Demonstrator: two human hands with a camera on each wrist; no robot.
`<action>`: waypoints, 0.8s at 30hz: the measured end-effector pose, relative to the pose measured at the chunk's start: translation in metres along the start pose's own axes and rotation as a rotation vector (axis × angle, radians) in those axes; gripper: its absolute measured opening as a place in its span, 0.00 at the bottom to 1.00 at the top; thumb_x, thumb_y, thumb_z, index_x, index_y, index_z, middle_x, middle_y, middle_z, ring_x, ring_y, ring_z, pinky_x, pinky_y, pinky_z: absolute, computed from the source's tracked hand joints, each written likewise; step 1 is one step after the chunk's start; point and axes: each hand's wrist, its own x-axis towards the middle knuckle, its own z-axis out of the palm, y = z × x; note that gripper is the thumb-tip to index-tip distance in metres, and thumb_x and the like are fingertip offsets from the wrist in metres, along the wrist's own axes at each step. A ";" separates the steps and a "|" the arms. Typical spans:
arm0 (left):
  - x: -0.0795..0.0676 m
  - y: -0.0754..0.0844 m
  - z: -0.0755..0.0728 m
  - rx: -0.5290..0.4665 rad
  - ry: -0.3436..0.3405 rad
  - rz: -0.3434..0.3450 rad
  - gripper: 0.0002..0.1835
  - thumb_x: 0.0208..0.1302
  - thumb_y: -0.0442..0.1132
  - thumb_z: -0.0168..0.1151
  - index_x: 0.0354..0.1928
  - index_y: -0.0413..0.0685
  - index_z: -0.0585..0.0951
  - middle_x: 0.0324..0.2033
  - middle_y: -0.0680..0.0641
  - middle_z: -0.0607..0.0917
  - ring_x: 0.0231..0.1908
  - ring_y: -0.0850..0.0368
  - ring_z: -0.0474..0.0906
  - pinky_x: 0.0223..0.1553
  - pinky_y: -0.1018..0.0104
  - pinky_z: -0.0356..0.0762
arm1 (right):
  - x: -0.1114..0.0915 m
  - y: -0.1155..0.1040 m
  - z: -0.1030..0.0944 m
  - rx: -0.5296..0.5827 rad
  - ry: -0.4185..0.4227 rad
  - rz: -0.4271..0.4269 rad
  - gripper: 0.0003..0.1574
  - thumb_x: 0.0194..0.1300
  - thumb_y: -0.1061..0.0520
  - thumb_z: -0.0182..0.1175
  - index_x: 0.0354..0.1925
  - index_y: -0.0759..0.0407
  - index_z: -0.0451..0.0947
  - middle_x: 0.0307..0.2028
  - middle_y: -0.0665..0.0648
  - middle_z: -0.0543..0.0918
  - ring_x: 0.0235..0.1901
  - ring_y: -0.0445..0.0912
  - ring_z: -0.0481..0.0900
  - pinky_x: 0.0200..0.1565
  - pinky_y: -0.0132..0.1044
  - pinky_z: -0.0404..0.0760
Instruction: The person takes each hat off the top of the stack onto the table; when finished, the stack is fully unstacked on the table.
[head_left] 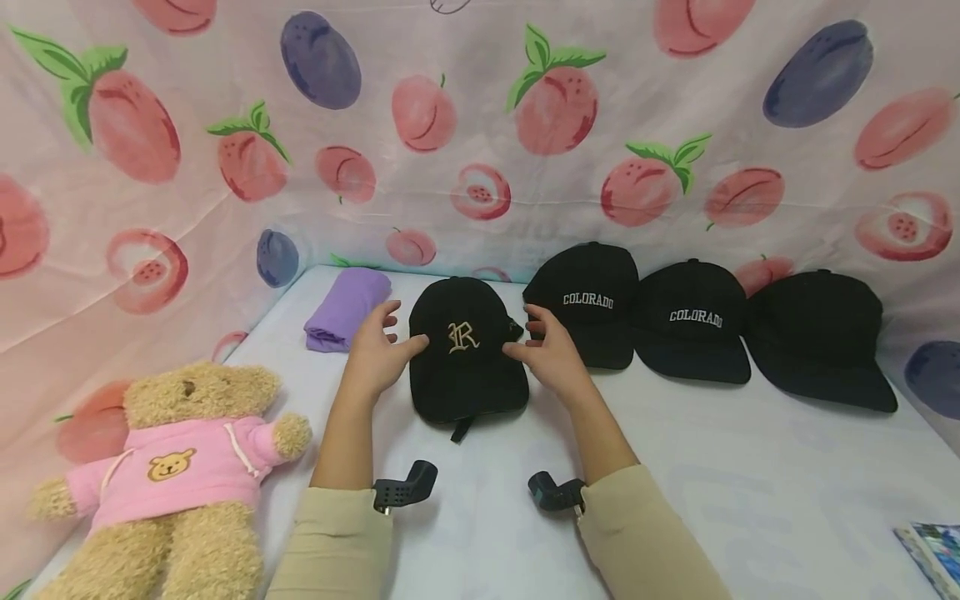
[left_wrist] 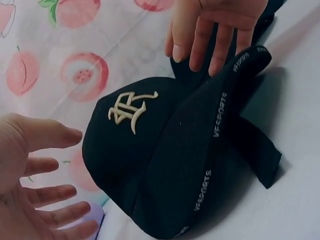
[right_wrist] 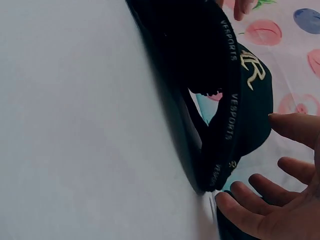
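A black cap (head_left: pixel 468 375) with a gold letter R rests on the white surface, brim toward me. A dark strap end (head_left: pixel 462 430) pokes out under the brim. My left hand (head_left: pixel 377 357) is at the cap's left side, fingers spread, its thumb tip overlapping the crown's edge. At the right side my right hand (head_left: pixel 553 354) has its fingers apart and its thumb tip right at the crown. Lettering runs along the brim's edge (left_wrist: pixel 220 115) in the left wrist view. The right wrist view shows the cap's hollow underside (right_wrist: pixel 195 45) and the right thumb (right_wrist: pixel 295 127) close by the crown.
Three more black caps stand in a row at the right: two marked COLORADO (head_left: pixel 581 304) (head_left: pixel 690 321) and a plain one (head_left: pixel 817 342). A folded purple cloth (head_left: pixel 347 308) lies back left. A teddy bear (head_left: pixel 172 467) in pink lies front left. A colourful booklet (head_left: pixel 937 550) shows front right.
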 end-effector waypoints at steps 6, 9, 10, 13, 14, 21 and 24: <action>0.002 -0.007 0.001 0.070 -0.073 -0.055 0.44 0.67 0.44 0.65 0.80 0.43 0.57 0.74 0.30 0.65 0.72 0.31 0.65 0.71 0.38 0.66 | 0.006 0.002 0.007 -0.024 -0.043 0.016 0.51 0.67 0.56 0.67 0.80 0.51 0.55 0.75 0.67 0.65 0.70 0.63 0.71 0.68 0.57 0.73; 0.003 -0.012 0.003 0.103 -0.095 -0.072 0.45 0.67 0.45 0.65 0.80 0.41 0.56 0.74 0.30 0.65 0.73 0.32 0.64 0.73 0.38 0.63 | 0.009 0.003 0.009 -0.046 -0.073 0.012 0.52 0.66 0.57 0.68 0.81 0.54 0.54 0.75 0.69 0.64 0.71 0.66 0.69 0.69 0.58 0.71; 0.004 -0.014 0.004 0.110 -0.101 -0.073 0.45 0.67 0.45 0.65 0.80 0.40 0.56 0.74 0.29 0.65 0.73 0.32 0.64 0.73 0.38 0.63 | 0.010 0.004 0.009 -0.056 -0.081 0.010 0.53 0.66 0.57 0.68 0.81 0.54 0.53 0.75 0.70 0.64 0.71 0.66 0.69 0.70 0.59 0.71; 0.006 -0.019 0.008 0.121 -0.127 -0.074 0.47 0.65 0.45 0.67 0.80 0.39 0.56 0.73 0.29 0.67 0.73 0.33 0.65 0.73 0.39 0.62 | 0.010 0.005 0.010 -0.088 -0.098 0.002 0.54 0.65 0.57 0.68 0.81 0.56 0.52 0.75 0.71 0.63 0.72 0.68 0.67 0.71 0.59 0.69; 0.007 -0.021 0.010 0.119 -0.139 -0.072 0.47 0.64 0.44 0.68 0.80 0.39 0.56 0.72 0.29 0.68 0.73 0.33 0.65 0.73 0.39 0.63 | 0.011 0.006 0.011 -0.101 -0.103 -0.002 0.54 0.65 0.57 0.68 0.81 0.57 0.52 0.75 0.71 0.63 0.72 0.68 0.67 0.71 0.59 0.68; 0.010 -0.027 0.014 0.085 -0.178 -0.074 0.52 0.61 0.41 0.71 0.81 0.40 0.53 0.71 0.30 0.70 0.72 0.36 0.68 0.72 0.40 0.65 | 0.009 0.008 0.013 -0.119 -0.125 0.011 0.56 0.64 0.56 0.69 0.82 0.57 0.51 0.76 0.69 0.65 0.73 0.67 0.67 0.72 0.58 0.68; 0.011 -0.028 0.017 0.075 -0.176 -0.053 0.51 0.61 0.40 0.72 0.81 0.40 0.54 0.71 0.30 0.71 0.71 0.36 0.69 0.72 0.40 0.65 | 0.008 0.010 0.012 -0.110 -0.121 0.017 0.56 0.64 0.56 0.69 0.81 0.57 0.51 0.75 0.68 0.65 0.73 0.66 0.67 0.72 0.58 0.68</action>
